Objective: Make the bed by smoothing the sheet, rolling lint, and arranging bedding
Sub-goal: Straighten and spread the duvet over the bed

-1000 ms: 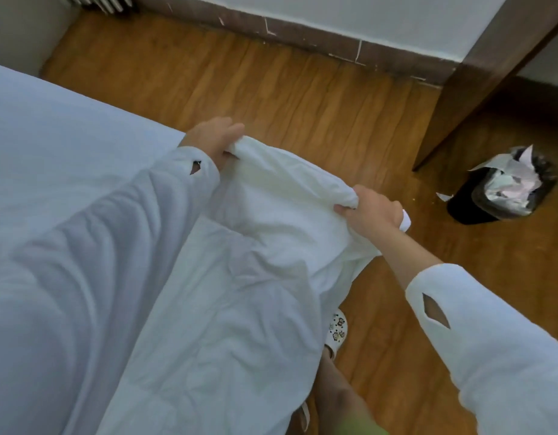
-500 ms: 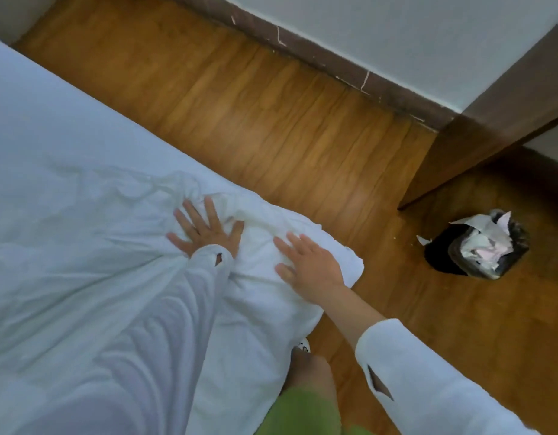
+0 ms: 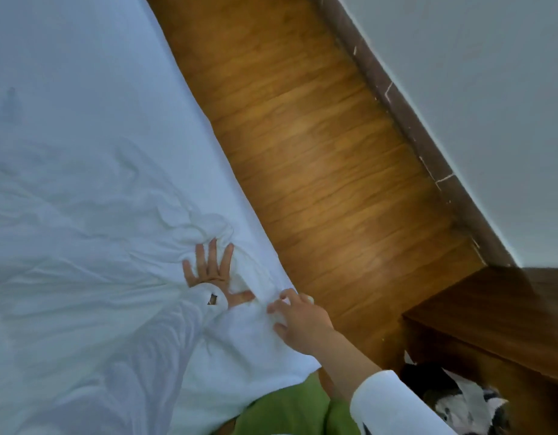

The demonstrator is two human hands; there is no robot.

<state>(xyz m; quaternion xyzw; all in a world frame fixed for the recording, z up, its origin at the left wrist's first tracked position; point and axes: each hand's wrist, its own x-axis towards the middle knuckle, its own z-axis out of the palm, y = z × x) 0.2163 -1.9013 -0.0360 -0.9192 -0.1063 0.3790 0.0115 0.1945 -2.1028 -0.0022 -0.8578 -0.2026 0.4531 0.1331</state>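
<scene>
Sheet [image 3: 83,215] — soft, light, creasing readily; left hand [image 3: 210,271] presses it flat-fingered, right hand [image 3: 299,321] pinches its near-right edge — likely the best hold.

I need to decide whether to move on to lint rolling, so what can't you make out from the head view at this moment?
- Sheet: its left and far parts are cut off by the frame edges.
- Left hand: wrist hidden by its white sleeve; lint too small to see.
- Right hand: fingertips curl into the fabric; grip unclear.
- Waste bin: cut off at the bottom edge, blurred.
- No lint roller in view.
</scene>
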